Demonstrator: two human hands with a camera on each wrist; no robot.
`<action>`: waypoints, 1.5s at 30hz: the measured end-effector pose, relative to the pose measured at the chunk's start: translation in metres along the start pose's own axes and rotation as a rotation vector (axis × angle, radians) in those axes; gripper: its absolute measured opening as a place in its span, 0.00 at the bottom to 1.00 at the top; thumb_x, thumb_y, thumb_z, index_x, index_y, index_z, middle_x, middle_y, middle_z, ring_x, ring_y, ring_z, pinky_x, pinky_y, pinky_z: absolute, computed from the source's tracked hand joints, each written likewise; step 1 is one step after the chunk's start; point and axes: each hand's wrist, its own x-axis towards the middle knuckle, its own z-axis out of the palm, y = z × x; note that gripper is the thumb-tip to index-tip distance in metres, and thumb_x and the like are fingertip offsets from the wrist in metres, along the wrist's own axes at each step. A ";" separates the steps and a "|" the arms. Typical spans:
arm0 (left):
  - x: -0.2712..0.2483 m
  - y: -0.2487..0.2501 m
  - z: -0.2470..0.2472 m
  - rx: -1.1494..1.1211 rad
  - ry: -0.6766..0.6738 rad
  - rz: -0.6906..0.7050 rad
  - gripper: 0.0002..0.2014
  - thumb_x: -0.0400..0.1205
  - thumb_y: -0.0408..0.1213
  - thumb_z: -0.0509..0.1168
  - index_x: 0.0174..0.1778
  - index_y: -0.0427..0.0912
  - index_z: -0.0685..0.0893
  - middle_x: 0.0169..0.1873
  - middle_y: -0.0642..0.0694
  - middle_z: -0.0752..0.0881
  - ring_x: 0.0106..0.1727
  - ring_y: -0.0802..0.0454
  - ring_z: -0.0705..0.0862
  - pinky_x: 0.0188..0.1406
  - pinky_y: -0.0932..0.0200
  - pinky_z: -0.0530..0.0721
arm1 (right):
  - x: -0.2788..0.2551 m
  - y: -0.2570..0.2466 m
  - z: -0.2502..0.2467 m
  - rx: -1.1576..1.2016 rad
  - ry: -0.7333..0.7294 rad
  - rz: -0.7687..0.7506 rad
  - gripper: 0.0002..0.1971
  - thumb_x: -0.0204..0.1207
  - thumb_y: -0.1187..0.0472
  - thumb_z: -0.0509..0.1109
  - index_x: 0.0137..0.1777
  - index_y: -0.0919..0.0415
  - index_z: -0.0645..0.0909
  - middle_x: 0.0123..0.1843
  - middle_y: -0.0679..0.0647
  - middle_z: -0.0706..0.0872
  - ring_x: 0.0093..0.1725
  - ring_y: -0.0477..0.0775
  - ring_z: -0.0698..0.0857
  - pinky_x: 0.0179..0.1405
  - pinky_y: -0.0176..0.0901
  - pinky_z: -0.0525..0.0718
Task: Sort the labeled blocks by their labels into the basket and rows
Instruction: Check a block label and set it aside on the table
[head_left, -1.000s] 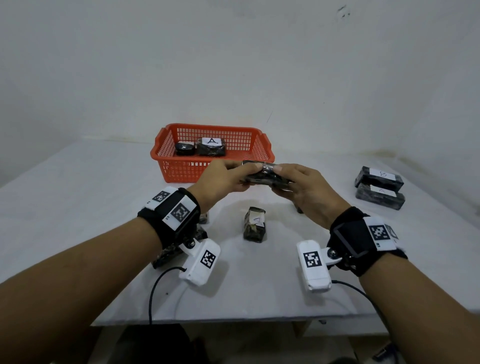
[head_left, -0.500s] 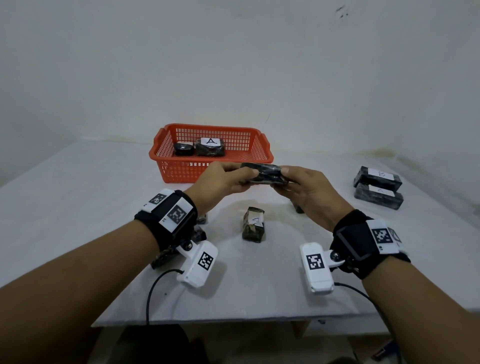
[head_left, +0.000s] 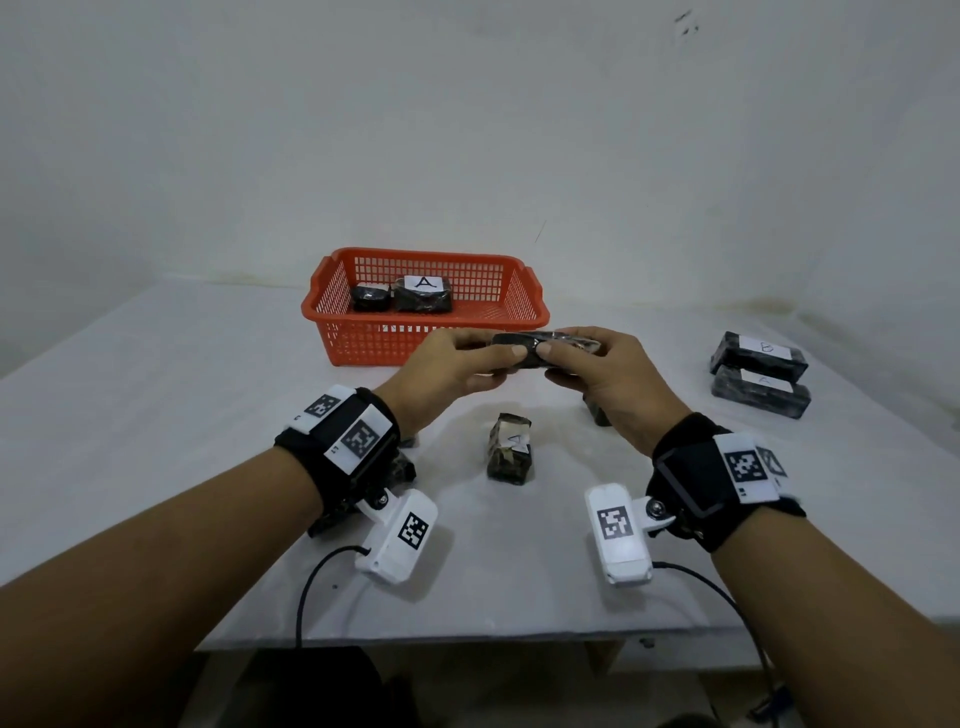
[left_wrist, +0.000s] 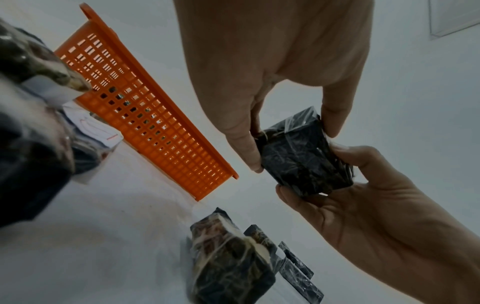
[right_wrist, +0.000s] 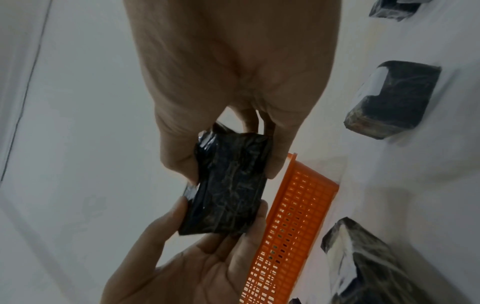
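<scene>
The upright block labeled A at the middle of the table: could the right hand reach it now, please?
Probably not yet: the right hand and left hand both grip a dark block. The labeled block stands unobstructed below.

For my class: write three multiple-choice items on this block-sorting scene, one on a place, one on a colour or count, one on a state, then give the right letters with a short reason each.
1. Where does the basket stand?
A. on the floor
B. at the far middle of the table, beyond the hands
C. on the stacked blocks

2. How many blocks lie in the basket?
A. none
B. two
C. five

3. How is the dark wrapped block held?
A. by both hands, off the table
B. by one hand only
C. it lies on the table untouched

Answers: 1 B, the head view shows it on the table behind the hands. 2 B, a small dark block lies beside the block marked A. 3 A, the left hand and right hand each pinch one end in the air.
</scene>
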 end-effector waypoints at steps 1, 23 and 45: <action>0.000 -0.001 -0.001 0.006 0.014 0.004 0.13 0.85 0.34 0.72 0.65 0.36 0.89 0.63 0.37 0.91 0.68 0.41 0.89 0.72 0.49 0.86 | 0.000 0.000 -0.002 -0.004 -0.029 0.006 0.18 0.78 0.60 0.79 0.65 0.68 0.86 0.62 0.64 0.91 0.65 0.61 0.90 0.66 0.49 0.89; -0.001 0.001 -0.003 0.165 0.024 0.021 0.34 0.72 0.26 0.83 0.74 0.45 0.81 0.65 0.48 0.91 0.67 0.55 0.89 0.72 0.54 0.84 | -0.007 -0.006 -0.008 0.165 -0.077 0.219 0.12 0.84 0.63 0.72 0.63 0.70 0.85 0.61 0.71 0.90 0.49 0.63 0.93 0.47 0.48 0.94; -0.003 -0.004 0.005 0.023 0.097 -0.035 0.13 0.82 0.22 0.72 0.62 0.33 0.88 0.59 0.31 0.91 0.60 0.36 0.92 0.57 0.47 0.93 | -0.012 0.004 -0.004 0.062 0.010 0.137 0.12 0.82 0.63 0.76 0.61 0.68 0.88 0.48 0.60 0.95 0.41 0.53 0.93 0.40 0.46 0.92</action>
